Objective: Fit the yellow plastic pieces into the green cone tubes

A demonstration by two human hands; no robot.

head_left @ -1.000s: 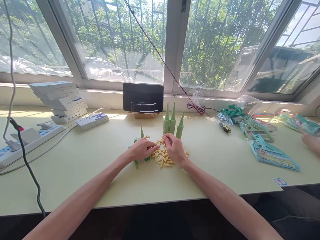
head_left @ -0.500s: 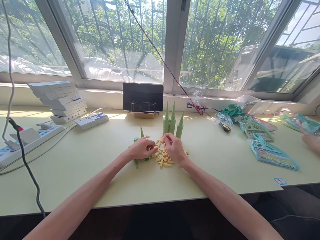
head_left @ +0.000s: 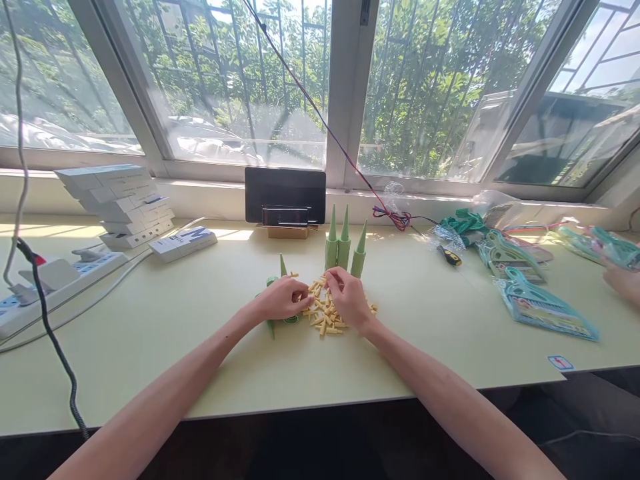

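My left hand (head_left: pixel 284 298) is closed, its fingers curled at the left edge of a pile of small yellow peg-like pieces (head_left: pixel 326 319). Thumb and forefinger of my right hand (head_left: pixel 347 297) are pinched together over the same pile. Whatever either hand holds is too small or hidden to make out. Behind my right hand stand three green cylinders with pointed cone tops (head_left: pixel 344 243), upright. More green parts lie around my left hand, partly hidden by it, including a green cone (head_left: pixel 283 265) pointing up behind it.
A black tablet (head_left: pixel 285 190) leans on a stand near the window. White boxes (head_left: pixel 133 207) and a power strip (head_left: pixel 65 287) with cables are left. A screwdriver (head_left: pixel 451 256) and bagged teal dustpan sets (head_left: pixel 545 307) lie right. Another person's hand (head_left: pixel 623 280) is at the far right.
The fingers of my left hand have curled in and drawn slightly left, away from my right hand. My right hand stays pinched in nearly the same place.
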